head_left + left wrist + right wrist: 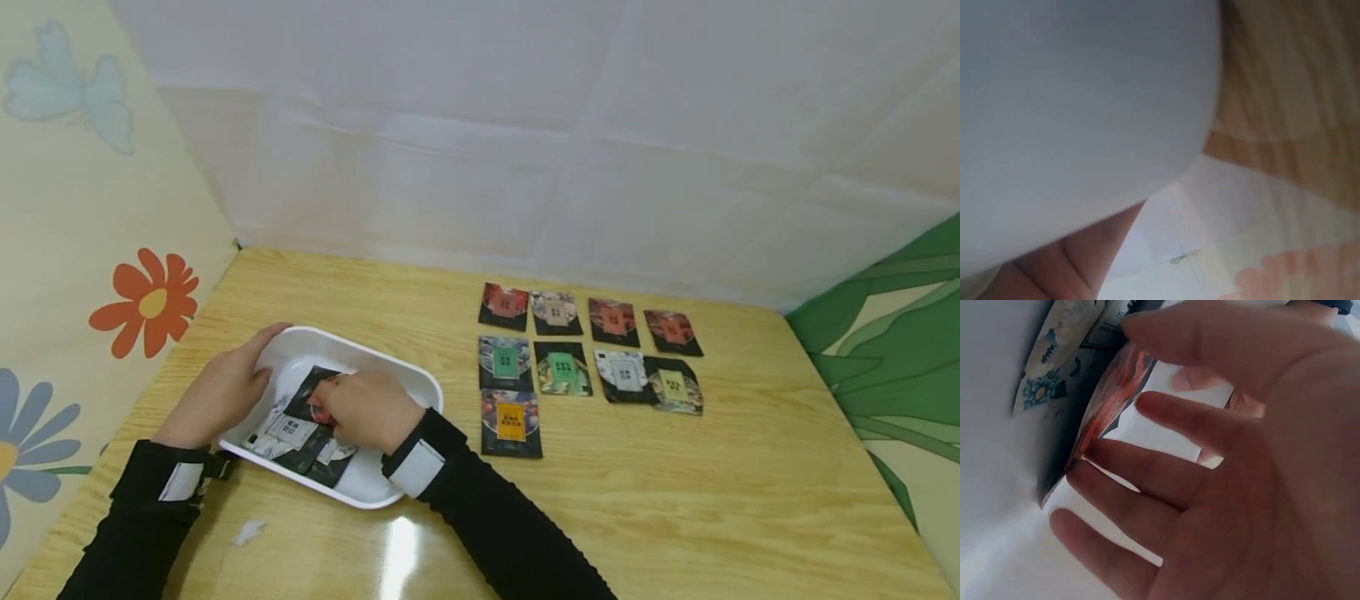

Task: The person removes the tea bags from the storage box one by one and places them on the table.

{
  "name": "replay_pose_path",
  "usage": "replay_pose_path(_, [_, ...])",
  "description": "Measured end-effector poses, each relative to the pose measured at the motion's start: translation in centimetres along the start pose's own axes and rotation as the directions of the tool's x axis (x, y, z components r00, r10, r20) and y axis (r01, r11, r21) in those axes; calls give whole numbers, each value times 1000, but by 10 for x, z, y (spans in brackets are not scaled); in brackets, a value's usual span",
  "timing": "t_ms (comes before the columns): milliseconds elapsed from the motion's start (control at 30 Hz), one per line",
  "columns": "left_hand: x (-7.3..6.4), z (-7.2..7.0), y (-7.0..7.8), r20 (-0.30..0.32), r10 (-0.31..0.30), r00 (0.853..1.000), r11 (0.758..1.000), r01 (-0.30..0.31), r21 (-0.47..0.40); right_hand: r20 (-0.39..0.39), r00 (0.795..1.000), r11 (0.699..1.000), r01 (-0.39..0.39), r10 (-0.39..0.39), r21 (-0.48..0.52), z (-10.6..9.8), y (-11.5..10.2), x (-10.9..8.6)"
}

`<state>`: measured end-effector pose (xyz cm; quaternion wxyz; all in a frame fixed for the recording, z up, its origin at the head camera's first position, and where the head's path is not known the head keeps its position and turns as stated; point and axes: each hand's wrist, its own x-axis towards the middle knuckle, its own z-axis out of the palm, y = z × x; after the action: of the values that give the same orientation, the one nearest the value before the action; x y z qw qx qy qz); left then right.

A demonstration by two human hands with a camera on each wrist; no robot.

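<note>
My left hand (217,396) grips the left rim of a white plastic tray (423,379), thumb inside the wall and fingers outside. Several dark packets lie overlapping in the tray, among them a grey-labelled packet (292,430) and a red-labelled packet (311,407). Inside the tray, my right hand (375,408) reaches onto the red-labelled packet. From the right wrist, the fingertips (1094,450) touch the edge of that packet, and thumb and fingers stand apart. The left wrist view is mostly filled by the tray's outer wall (1085,112).
Right of the tray, packets lie in rows on the wooden table (637,500): red-labelled ones (613,319) at the back, green-labelled ones (562,368) in the middle, an orange-labelled packet (512,422) in front. A white scrap (250,532) lies near the front edge.
</note>
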<state>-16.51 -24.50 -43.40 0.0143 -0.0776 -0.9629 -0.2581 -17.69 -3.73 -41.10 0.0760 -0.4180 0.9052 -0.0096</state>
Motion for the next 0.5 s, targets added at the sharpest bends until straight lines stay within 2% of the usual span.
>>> replay_pose_path(167, [-1, 0, 0, -1, 3, 1000, 1000, -3, -6, -5, 1000, 1000, 9, -9, 11, -1, -1, 1])
replay_pose_path(400, [-1, 0, -1, -17, 13, 1000, 1000, -13, -6, -98, 993, 992, 60, -71, -111, -4, 5, -2])
replay_pose_path(500, [-2, 0, -1, -12, -2, 1000, 1000, 2, -18, -121, 990, 996, 66, -73, -64, -8, 9, -5])
